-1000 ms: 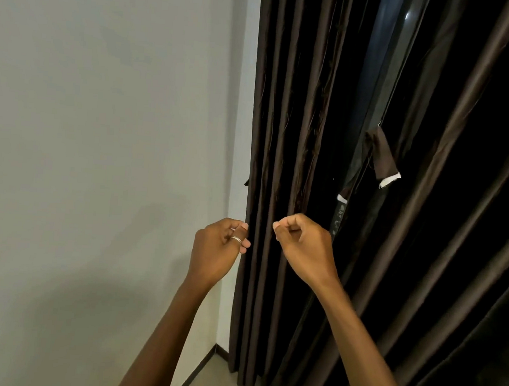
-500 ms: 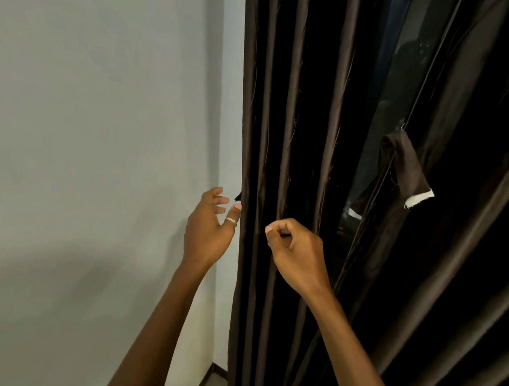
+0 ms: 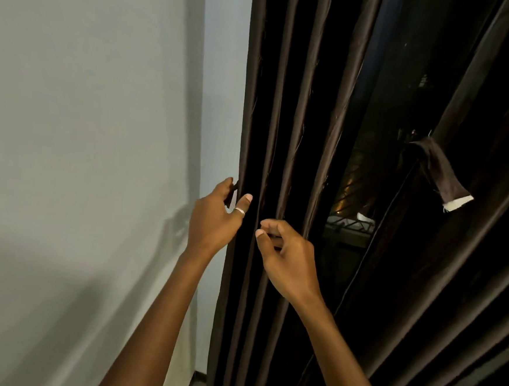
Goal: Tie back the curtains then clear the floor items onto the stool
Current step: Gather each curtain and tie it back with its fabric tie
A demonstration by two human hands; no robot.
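A dark brown pleated curtain (image 3: 287,110) hangs beside the pale wall, gathered at the left. My left hand (image 3: 214,220), with a ring on the thumb, pinches a small dark tab at the curtain's left edge (image 3: 242,173). Just to the right, my right hand (image 3: 288,256) hovers in front of the folds with its fingers loosely curled; whether it holds fabric is unclear. On the right curtain panel (image 3: 474,210) a brown tie-back strap (image 3: 440,174) with a white end hangs loose. The stool and the floor items are out of view.
A grey wall (image 3: 83,149) fills the left half, meeting a lighter wall strip at the corner. Between the two curtain panels a dark window gap (image 3: 353,200) shows a grille and lights outside. A bit of floor shows at the bottom.
The view has moved closer to the curtain. My left hand rose and reached to the curtain's left edge, taking the small tab. My right hand's fingers loosened from a tight curl.
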